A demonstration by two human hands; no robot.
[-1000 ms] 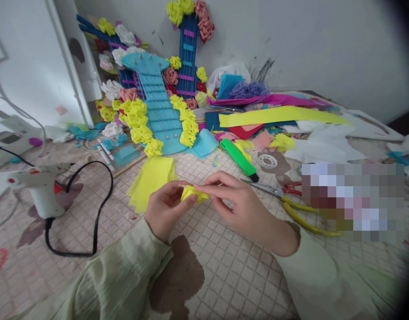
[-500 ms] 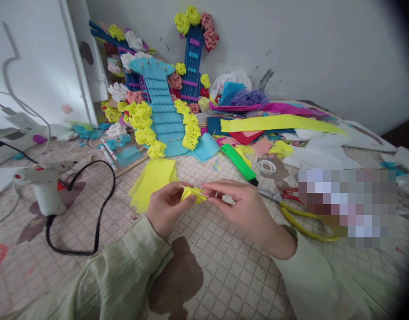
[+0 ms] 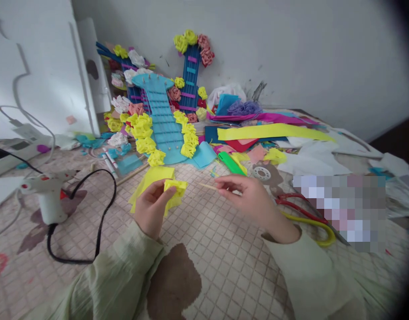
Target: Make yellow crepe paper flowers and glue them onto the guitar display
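Between thumb and fingers, my left hand (image 3: 151, 205) pinches a small folded piece of yellow crepe paper (image 3: 176, 188). To its right, my right hand (image 3: 249, 198) grips a thin, pointed wooden stick, like a toothpick (image 3: 207, 186), its tip aimed left and apart from the paper. Under and behind my left hand lies a stack of yellow paper sheets (image 3: 146, 180). Farther back stands a light-blue guitar-shaped craft (image 3: 164, 120), with yellow paper flowers (image 3: 190, 140) along both its sides.
A white glue gun (image 3: 47, 195) with a black cord sits at left. A green box cutter (image 3: 231, 163), a white disc (image 3: 262, 174) and red-handled (image 3: 301, 204) and yellow-handled (image 3: 326, 231) tools lie near my right hand. Paper strips (image 3: 274, 130) and scraps crowd the back.
My hands have drawn apart. The stick has come away from the folded yellow paper, which has shifted left with my left hand. The camera view has tilted slightly up.
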